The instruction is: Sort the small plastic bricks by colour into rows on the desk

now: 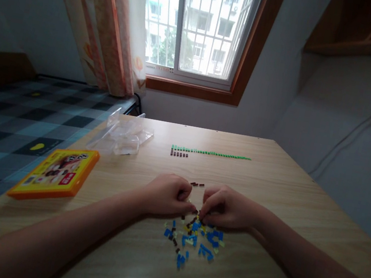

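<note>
Left hand [166, 195] and right hand [221, 207] rest on the tabletop [271, 183], each grip bunched at the mixed pile [194, 243]; whether a piece is held cannot be told. Laid out: green row [210, 153], dark row [179, 154]. Unsorted: the pile.

Yellow box [54, 174] on the left of the table [288, 186], clear plastic packaging [123, 136] beyond it, window [206, 23] behind

1. The tabletop [254, 276] was pale, grained wood.
2. The loose bricks [193, 242] by its near edge were blue, yellow and dark brown.
3. The long row [211, 153] toward the far edge was green, the short row [179, 154] dark brown.
4. The box [55, 173] at the left edge was yellow, orange-rimmed.
5. The bedcover [11, 127] was checked blue and black.
</note>
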`<act>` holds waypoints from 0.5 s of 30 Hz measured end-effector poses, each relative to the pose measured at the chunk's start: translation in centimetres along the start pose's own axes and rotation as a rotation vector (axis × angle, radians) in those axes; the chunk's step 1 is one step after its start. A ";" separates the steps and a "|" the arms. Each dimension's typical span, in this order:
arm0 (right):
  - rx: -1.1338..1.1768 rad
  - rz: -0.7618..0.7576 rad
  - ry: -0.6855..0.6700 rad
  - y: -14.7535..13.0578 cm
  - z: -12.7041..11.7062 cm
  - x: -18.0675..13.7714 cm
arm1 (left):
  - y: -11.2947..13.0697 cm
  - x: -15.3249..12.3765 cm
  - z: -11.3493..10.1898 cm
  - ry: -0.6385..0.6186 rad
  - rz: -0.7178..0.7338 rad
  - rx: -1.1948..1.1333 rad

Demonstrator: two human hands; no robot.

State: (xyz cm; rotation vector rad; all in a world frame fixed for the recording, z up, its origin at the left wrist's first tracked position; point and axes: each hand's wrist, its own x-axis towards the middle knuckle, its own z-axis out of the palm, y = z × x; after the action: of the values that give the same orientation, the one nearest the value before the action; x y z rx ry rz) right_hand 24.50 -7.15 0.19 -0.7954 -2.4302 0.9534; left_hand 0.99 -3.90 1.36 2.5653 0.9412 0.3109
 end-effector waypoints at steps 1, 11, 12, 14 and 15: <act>-0.012 -0.004 -0.002 0.0 0.0 0.0 | 0.2 0.0 0.0 -0.005 -0.026 0.006; -0.051 -0.001 0.061 0.5 0.2 0.2 | 0.8 0.1 -0.6 -0.143 -0.005 0.090; -0.057 0.002 0.065 0.6 0.2 0.1 | 0.9 0.0 -0.6 -0.148 0.001 0.094; -0.065 0.024 0.081 0.7 0.0 0.1 | 1.2 0.0 -0.6 -0.138 0.016 0.109; -0.068 0.040 0.089 0.7 -0.1 0.1 | 1.3 -0.1 -0.6 -0.132 0.024 0.118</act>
State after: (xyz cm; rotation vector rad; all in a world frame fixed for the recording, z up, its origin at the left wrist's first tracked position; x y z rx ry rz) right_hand 24.71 -6.66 -0.25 -0.8944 -2.3884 0.8359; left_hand 1.47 -4.72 2.44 2.6681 0.9060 0.0933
